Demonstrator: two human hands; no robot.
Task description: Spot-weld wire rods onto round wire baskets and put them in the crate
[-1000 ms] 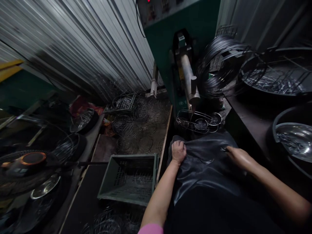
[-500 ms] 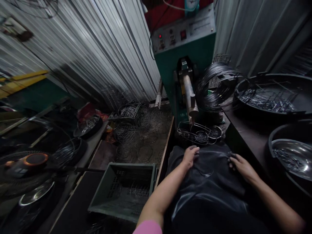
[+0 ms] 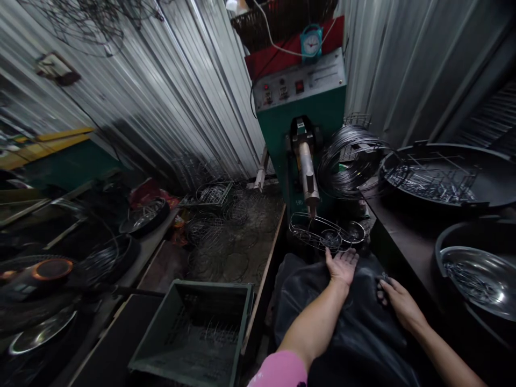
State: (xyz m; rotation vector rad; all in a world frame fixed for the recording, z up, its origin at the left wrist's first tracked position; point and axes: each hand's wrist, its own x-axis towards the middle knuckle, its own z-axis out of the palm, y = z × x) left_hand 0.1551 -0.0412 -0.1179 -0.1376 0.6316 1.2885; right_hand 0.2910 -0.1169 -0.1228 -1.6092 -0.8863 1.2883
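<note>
The working gap is a narrow one, walled on the left by the upright edge of a wooden board (image 3: 264, 274) and on the right by the edge of a dark bench (image 3: 397, 231), with the green spot welder (image 3: 310, 110) closing its far end. The welder's metal arm (image 3: 307, 166) juts toward the person, its tip just over an oval wire frame (image 3: 312, 241), which sits at the head of the gap beyond the dark apron (image 3: 310, 301). Between this frame and the right hand (image 3: 399, 302) lies a stretch of open room above the apron. A wire coil (image 3: 336, 177) crowds the arm's right side, and a green plastic crate (image 3: 212, 284) stands left of the board. The left hand (image 3: 342, 267) is open, palm up with fingers spread, at the frame's near rim; whether it touches the wire cannot be told. The right hand, near the bench edge, is closed in a pinch of thumb and fingers on small metal pieces (image 3: 386, 277), too small to make out singly.
</note>
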